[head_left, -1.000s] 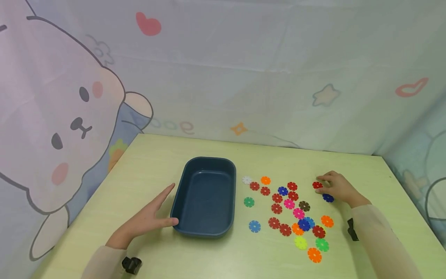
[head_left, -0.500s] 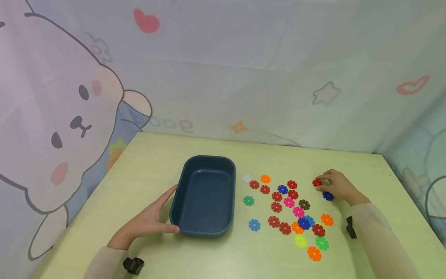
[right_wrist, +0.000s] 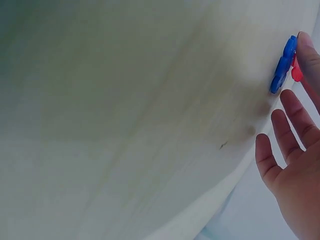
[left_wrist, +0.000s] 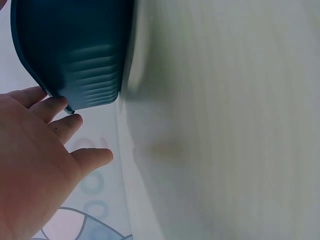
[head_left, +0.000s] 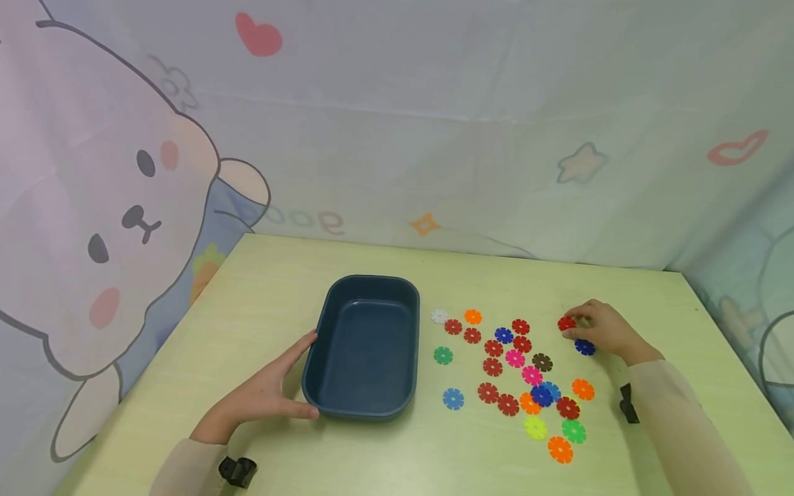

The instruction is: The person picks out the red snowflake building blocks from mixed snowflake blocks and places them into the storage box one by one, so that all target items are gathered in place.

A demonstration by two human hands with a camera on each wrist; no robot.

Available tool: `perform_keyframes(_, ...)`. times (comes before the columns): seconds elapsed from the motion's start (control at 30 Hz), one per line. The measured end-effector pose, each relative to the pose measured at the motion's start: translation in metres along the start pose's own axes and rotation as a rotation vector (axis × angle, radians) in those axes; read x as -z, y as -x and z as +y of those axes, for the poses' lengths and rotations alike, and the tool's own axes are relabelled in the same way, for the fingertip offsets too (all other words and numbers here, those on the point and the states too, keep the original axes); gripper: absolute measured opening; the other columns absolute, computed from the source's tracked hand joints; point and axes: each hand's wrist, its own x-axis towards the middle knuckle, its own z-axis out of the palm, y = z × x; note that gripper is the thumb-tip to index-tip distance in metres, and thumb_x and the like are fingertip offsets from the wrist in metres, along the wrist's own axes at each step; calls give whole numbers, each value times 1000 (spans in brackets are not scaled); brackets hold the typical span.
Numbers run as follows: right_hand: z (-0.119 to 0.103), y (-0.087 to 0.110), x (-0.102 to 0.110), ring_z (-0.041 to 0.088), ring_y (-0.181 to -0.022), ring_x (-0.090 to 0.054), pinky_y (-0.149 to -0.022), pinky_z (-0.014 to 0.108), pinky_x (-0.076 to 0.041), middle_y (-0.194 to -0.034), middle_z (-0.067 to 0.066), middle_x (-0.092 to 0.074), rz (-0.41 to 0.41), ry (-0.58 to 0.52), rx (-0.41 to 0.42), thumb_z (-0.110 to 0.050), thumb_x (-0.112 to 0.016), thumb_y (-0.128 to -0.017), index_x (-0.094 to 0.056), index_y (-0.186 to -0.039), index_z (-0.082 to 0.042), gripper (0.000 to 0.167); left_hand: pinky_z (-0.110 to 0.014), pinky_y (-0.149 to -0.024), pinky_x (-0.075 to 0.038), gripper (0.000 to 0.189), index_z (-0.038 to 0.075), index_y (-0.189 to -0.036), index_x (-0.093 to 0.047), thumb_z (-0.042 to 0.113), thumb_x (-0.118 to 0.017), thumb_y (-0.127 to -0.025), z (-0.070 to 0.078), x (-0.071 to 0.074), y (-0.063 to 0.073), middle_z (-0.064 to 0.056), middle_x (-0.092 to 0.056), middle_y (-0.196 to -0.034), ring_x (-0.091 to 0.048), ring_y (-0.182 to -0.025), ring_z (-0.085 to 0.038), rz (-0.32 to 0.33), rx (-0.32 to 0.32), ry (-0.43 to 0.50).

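Note:
A dark blue plastic bin [head_left: 362, 358] stands on the table with nothing in it. My left hand [head_left: 260, 393] touches its left side, fingers extended along the rim and thumb at the near corner; in the left wrist view the fingertips meet the bin's rim [left_wrist: 30, 70]. At the right, my right hand [head_left: 604, 332] has thumb and forefinger curled around a red snowflake disc [head_left: 565, 323], apparently pinching it at table level. Right beside this hand lies a dark blue snowflake disc [head_left: 585, 347]. In the right wrist view the red disc [right_wrist: 296, 74] is mostly hidden.
Several snowflake discs in red, pink, orange and other colours lie between bin and right hand, including a brown disc [head_left: 542, 362], a green disc [head_left: 443, 355] and a yellow disc [head_left: 536, 428]. A printed curtain [head_left: 471, 138] hangs behind the pale table [head_left: 347, 468].
The left hand has come in slightly to touch the bin's side. The right hand stays at the red disc with only small finger motion. The head view has shifted a little.

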Motion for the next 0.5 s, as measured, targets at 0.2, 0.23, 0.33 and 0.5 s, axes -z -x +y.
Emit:
perform_keyframes(0.2,-1,-1,-2,29,-89,-53,-83,48,-49,-100,17,-61,-5,-30,-21,-25,-74,-86,-61,-116,6,45,-71,-104,-21,117,12,-156,-10,27,-87,-70,1,-1,-1,-24,-11,-158,-12,-143,-48,-2,39,-15)
perform_keyframes(0.23,-1,-1,-2,29,-89,-53,-83,47,-49,-100,16,-61,-9,-35,-29,-25,-74,-86,-61,-116,5,45,-71,-104,-21,116,12,-156,-11,27,-87,-70,1,-1,-1,-25,-11,-158,-12,-142,-48,-3,46,-17)
perform_keyframes(0.33,-1,-1,-3,29,-91,-53,-87,50,-48,-102,17,-61,-18,-44,-51,-24,-73,-87,-60,-118,4,45,-70,-104,-22,116,11,-156,-11,28,-87,-70,2,-1,-1,-25,-12,-158,-14,-142,-48,-5,59,-19)
perform_keyframes(0.5,-1,0,-4,29,-90,-54,-86,49,-50,-102,18,-61,-35,-48,-67,-26,-72,-87,-60,-121,5,47,-70,-104,-23,116,11,-156,-11,28,-87,-71,1,-1,-1,-22,-14,-159,-15,-142,-47,-7,61,-23)
